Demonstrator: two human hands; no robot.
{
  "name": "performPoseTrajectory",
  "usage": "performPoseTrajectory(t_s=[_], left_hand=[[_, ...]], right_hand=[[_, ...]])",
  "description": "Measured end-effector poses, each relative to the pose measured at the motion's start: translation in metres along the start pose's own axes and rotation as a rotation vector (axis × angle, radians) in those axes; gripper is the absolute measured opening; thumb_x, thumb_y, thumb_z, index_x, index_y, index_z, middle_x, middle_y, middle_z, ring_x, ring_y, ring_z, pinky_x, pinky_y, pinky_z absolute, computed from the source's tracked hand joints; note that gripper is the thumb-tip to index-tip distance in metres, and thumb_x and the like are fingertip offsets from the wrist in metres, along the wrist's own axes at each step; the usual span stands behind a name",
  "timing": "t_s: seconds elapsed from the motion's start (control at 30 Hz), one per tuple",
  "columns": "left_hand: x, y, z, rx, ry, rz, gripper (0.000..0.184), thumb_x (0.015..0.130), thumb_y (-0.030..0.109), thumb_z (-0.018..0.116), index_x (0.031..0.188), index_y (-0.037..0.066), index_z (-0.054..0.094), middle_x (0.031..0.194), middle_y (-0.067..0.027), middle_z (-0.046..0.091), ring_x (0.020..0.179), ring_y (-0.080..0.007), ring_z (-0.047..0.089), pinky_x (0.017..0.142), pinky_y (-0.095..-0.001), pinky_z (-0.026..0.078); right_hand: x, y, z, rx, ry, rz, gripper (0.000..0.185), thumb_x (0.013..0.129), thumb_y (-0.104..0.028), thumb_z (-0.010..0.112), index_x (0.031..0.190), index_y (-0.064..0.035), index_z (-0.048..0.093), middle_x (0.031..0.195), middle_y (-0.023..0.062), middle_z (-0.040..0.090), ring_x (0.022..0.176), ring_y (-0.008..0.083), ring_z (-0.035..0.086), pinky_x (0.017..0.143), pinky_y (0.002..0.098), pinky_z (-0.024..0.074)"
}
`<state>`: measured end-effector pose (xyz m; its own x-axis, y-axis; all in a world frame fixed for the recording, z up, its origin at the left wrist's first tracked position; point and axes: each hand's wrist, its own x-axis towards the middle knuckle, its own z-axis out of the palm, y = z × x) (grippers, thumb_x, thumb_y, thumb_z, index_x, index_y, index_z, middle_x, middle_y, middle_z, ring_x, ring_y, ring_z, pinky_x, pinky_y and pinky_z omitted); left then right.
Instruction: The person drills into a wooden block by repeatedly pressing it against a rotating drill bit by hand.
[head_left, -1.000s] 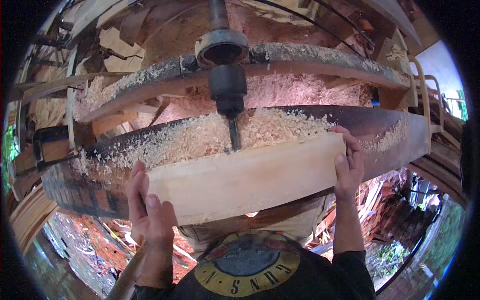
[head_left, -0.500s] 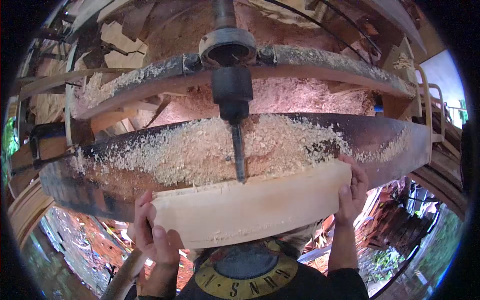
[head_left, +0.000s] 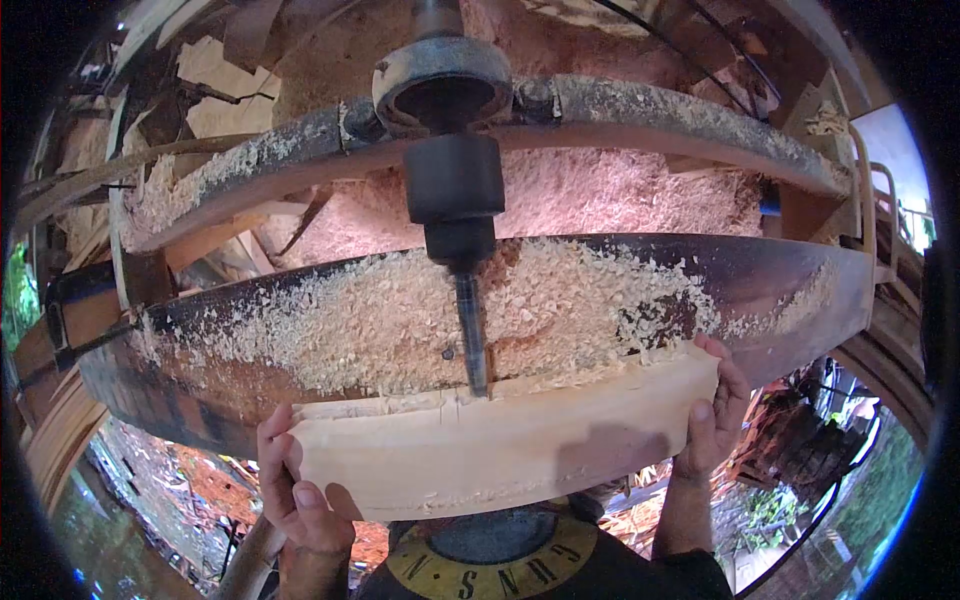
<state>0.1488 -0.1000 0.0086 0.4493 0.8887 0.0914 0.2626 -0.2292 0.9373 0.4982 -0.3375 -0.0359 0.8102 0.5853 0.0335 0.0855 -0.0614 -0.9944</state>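
A pale wooden board (head_left: 500, 445) lies on the dark work table (head_left: 205, 405), its far edge against the cutter bit (head_left: 470, 335) that hangs from a black chuck (head_left: 455, 185). My left hand (head_left: 305, 485) grips the board's left end, thumb on the near side. At the right end, my right hand (head_left: 715, 415) is closed round the board, fingers at the far corner and thumb on top. Wood chips (head_left: 390, 310) are heaped behind the board and around the bit.
A curved wooden beam (head_left: 650, 115) dusted with shavings runs behind the spindle, joined to a metal bearing ring (head_left: 440, 85). A clamp (head_left: 65, 310) sits at the table's left end. Pinkish sawdust (head_left: 620, 190) covers the area beyond, and black cables (head_left: 690, 60) hang at upper right.
Both hands still hold the board. The board and hands appear slightly lower in view, and the spindle and bit look larger and shifted slightly left. A shadow now falls on the board's right half.
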Motion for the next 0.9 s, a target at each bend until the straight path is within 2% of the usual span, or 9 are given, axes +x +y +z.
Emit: performPoseTrajectory(t_s=[0.13,0.33,0.73,0.83,0.9], left_hand=[[0.002,0.000,-0.001,0.074,-0.027,0.016,0.053,0.108,0.037,0.041,0.151,0.005,0.046,0.153,-0.0307,0.043,0.138,-0.0399,0.047,0.114,-0.0542,0.040],[0.005,0.001,0.001,0.098,-0.015,0.016,0.051,0.108,0.034,0.040,0.149,0.005,0.048,0.153,-0.0301,0.044,0.139,-0.0410,0.046,0.115,-0.0543,0.038],[0.005,-0.002,0.004,0.007,0.048,-0.051,0.050,0.110,0.038,0.045,0.144,0.002,0.053,0.154,-0.0283,0.045,0.140,-0.0366,0.047,0.117,-0.0522,0.038],[0.025,-0.006,0.007,0.168,0.035,-0.026,0.049,0.108,0.036,0.047,0.142,0.000,0.054,0.151,-0.0289,0.048,0.139,-0.0376,0.047,0.116,-0.0531,0.038],[0.032,-0.008,0.011,0.125,0.029,0.032,0.049,0.107,0.034,0.048,0.141,0.000,0.055,0.149,-0.0291,0.050,0.138,-0.0385,0.048,0.114,-0.0541,0.039]], right_hand=[[0.000,-0.002,0.001,0.009,-0.008,-0.006,0.054,0.099,-0.027,0.068,0.141,-0.0017,0.047,0.150,0.0331,0.047,0.140,0.0393,0.048,0.118,0.0513,0.0384],[-0.002,0.001,-0.001,-0.022,-0.008,-0.020,0.051,0.100,-0.026,0.066,0.141,-0.0017,0.047,0.149,0.0324,0.047,0.139,0.0390,0.048,0.117,0.0512,0.0382],[0.002,0.004,-0.003,-0.010,-0.020,-0.028,0.050,0.101,-0.026,0.064,0.140,-0.0001,0.047,0.148,0.0327,0.047,0.136,0.0367,0.051,0.115,0.0492,0.0387],[0.012,0.004,-0.003,-0.026,-0.010,-0.021,0.050,0.101,-0.027,0.064,0.140,-0.0002,0.046,0.148,0.0318,0.048,0.136,0.0369,0.051,0.116,0.0490,0.0382],[0.029,-0.001,0.004,-0.065,-0.006,-0.042,0.050,0.101,-0.028,0.063,0.140,-0.0006,0.046,0.149,0.0311,0.048,0.135,0.0368,0.051,0.116,0.0488,0.0378]])
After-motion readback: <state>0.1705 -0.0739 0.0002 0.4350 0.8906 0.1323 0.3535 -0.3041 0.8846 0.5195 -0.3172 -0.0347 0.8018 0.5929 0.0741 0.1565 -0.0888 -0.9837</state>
